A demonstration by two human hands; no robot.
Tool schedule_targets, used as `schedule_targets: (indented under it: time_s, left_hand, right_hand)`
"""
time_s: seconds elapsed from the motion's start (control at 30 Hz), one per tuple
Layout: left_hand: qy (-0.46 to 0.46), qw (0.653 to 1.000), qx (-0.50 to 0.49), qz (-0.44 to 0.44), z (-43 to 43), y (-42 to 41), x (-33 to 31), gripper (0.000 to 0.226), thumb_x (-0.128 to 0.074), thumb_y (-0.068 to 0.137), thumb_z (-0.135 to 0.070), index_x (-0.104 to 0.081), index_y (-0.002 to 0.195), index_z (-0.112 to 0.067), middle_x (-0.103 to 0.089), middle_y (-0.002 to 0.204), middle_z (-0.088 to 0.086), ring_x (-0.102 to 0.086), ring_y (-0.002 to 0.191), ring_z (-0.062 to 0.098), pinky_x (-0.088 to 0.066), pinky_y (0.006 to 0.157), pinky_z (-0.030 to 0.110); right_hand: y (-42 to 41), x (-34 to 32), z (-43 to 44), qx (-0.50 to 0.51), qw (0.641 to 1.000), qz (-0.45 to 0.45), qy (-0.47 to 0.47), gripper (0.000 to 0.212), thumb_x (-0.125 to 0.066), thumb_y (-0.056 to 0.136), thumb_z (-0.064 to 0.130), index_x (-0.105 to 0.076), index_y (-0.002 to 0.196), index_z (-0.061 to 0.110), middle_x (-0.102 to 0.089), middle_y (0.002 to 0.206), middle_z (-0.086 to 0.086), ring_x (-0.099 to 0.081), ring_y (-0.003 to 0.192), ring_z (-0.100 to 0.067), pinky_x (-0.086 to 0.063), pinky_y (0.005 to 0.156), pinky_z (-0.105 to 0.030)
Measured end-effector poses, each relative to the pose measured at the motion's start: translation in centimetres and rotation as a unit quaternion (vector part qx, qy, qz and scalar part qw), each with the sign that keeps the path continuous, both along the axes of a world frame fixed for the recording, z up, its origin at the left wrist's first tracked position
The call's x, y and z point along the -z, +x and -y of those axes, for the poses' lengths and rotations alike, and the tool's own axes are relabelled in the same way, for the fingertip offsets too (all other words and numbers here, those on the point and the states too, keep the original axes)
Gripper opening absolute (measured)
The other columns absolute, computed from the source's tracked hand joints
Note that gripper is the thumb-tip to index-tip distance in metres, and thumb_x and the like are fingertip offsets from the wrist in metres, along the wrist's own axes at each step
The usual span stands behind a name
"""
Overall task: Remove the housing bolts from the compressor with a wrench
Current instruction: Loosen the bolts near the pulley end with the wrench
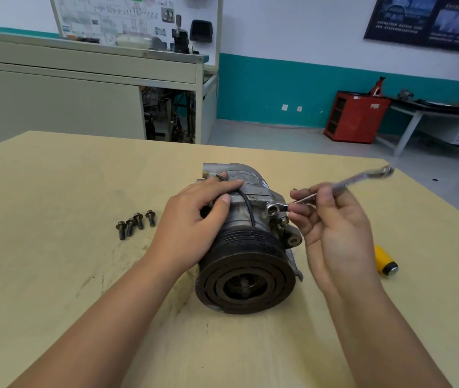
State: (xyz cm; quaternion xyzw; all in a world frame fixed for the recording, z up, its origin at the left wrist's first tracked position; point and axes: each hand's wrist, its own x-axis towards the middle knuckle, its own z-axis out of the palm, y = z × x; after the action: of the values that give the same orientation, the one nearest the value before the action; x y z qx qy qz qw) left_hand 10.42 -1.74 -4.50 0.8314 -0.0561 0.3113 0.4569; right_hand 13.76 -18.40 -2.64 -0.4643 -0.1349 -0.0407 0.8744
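Observation:
A grey compressor (246,219) with a black pulley facing me lies on the tan table (55,275). My left hand (194,222) rests over the top left of its body, fingers curved along the housing. My right hand (332,225) pinches the shaft of a silver wrench (362,176). The wrench's ring end (273,210) sits over a bolt on the compressor's right shoulder, and its far end points up and to the right, blurred. Several removed bolts (136,224) lie together on the table to the left.
A yellow-and-black tool handle (386,260) lies on the table right of my right hand. Beyond the table stand a grey workbench (82,88), a red cabinet (355,116) and another bench at the far right.

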Motion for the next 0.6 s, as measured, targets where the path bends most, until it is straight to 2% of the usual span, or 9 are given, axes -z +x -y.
schedule_targets:
  time_s: [0.13,0.3,0.37,0.4,0.47,0.5,0.53,0.57,0.6]
  left_hand:
    - [0.0,1.0,-0.006,-0.001,0.0,0.0,0.0,0.035,-0.055,0.093,-0.011,-0.061,0.109,-0.041,-0.058,0.124,-0.013,-0.046,0.122,-0.002,-0.029,0.104,0.01]
    - [0.003,1.0,-0.002,-0.005,0.2,-0.1,-0.2,0.03,-0.055,0.092,-0.016,-0.062,0.109,-0.039,-0.061,0.124,-0.009,-0.049,0.122,0.002,-0.032,0.104,0.015]
    - [0.006,1.0,-0.003,-0.001,0.1,-0.1,-0.2,0.027,-0.05,0.087,-0.023,-0.068,0.106,-0.032,-0.066,0.114,-0.009,-0.056,0.113,0.006,-0.039,0.096,0.016]
    - [0.005,1.0,-0.001,-0.001,0.0,-0.2,-0.2,0.027,-0.049,0.084,-0.023,-0.069,0.1,-0.032,-0.068,0.106,-0.011,-0.059,0.107,0.008,-0.04,0.091,0.014]
    - [-0.012,1.0,0.02,-0.014,0.0,-0.2,-0.3,0.032,-0.05,0.079,-0.02,-0.062,0.095,-0.045,-0.066,0.109,-0.012,-0.057,0.111,0.008,-0.039,0.096,0.017]
    - [-0.016,0.999,0.028,-0.018,0.0,-0.2,-0.3,0.036,-0.05,0.078,-0.019,-0.059,0.096,-0.049,-0.064,0.116,-0.01,-0.055,0.117,0.008,-0.037,0.101,0.021]
    - [-0.011,0.999,0.025,-0.016,0.0,-0.2,-0.2,0.035,-0.052,0.08,-0.019,-0.058,0.097,-0.05,-0.063,0.119,-0.01,-0.053,0.119,0.009,-0.037,0.102,0.022]
    - [0.0,1.0,0.014,-0.011,-0.1,-0.2,-0.1,0.031,-0.053,0.084,-0.02,-0.059,0.097,-0.047,-0.064,0.116,-0.011,-0.054,0.118,0.01,-0.037,0.099,0.018]
    - [0.009,1.0,0.002,-0.007,-0.1,-0.1,0.0,0.026,-0.053,0.086,-0.022,-0.06,0.098,-0.044,-0.064,0.112,-0.012,-0.055,0.115,0.009,-0.037,0.096,0.014]
  right_hand:
    - [-0.2,-1.9,-0.2,0.029,0.952,0.166,-0.255,0.025,-0.042,0.098,0.005,-0.054,0.08,0.018,-0.066,0.067,0.002,-0.062,0.051,-0.011,-0.052,0.05,-0.02]
    - [-0.4,-3.2,-0.7,0.014,0.864,0.269,-0.424,0.03,-0.05,0.094,0.007,-0.054,0.074,0.029,-0.061,0.066,0.004,-0.056,0.052,-0.005,-0.047,0.051,-0.021]
    - [-0.7,-3.8,-1.4,0.009,0.803,0.323,-0.5,0.026,-0.054,0.092,0.01,-0.056,0.078,0.032,-0.058,0.065,0.007,-0.052,0.057,-0.002,-0.043,0.057,-0.023]
    - [-0.8,-4.0,-2.0,-0.004,0.756,0.349,-0.553,0.023,-0.054,0.092,0.011,-0.061,0.086,0.032,-0.058,0.069,0.011,-0.052,0.063,0.0,-0.041,0.061,-0.024]
    - [-1.0,-3.9,-2.9,-0.023,0.646,0.401,-0.649,0.02,-0.052,0.093,0.01,-0.067,0.103,0.02,-0.065,0.086,0.005,-0.059,0.083,-0.011,-0.041,0.071,-0.028]
    - [-0.9,-3.7,-3.1,-0.014,0.62,0.423,-0.661,0.02,-0.052,0.093,0.009,-0.067,0.105,0.015,-0.067,0.093,-0.001,-0.06,0.09,-0.018,-0.04,0.073,-0.029]
    - [-0.8,-3.5,-3.0,0.0,0.629,0.435,-0.645,0.02,-0.052,0.093,0.009,-0.067,0.105,0.016,-0.068,0.096,-0.001,-0.06,0.091,-0.017,-0.039,0.074,-0.027]
    - [-0.7,-3.3,-2.7,0.013,0.67,0.43,-0.605,0.02,-0.054,0.092,0.009,-0.068,0.101,0.019,-0.068,0.092,0.005,-0.059,0.088,-0.012,-0.039,0.072,-0.023]
    - [-0.6,-3.0,-2.2,0.022,0.738,0.399,-0.543,0.02,-0.054,0.091,0.007,-0.067,0.095,0.023,-0.066,0.084,0.011,-0.058,0.078,-0.005,-0.04,0.068,-0.018]
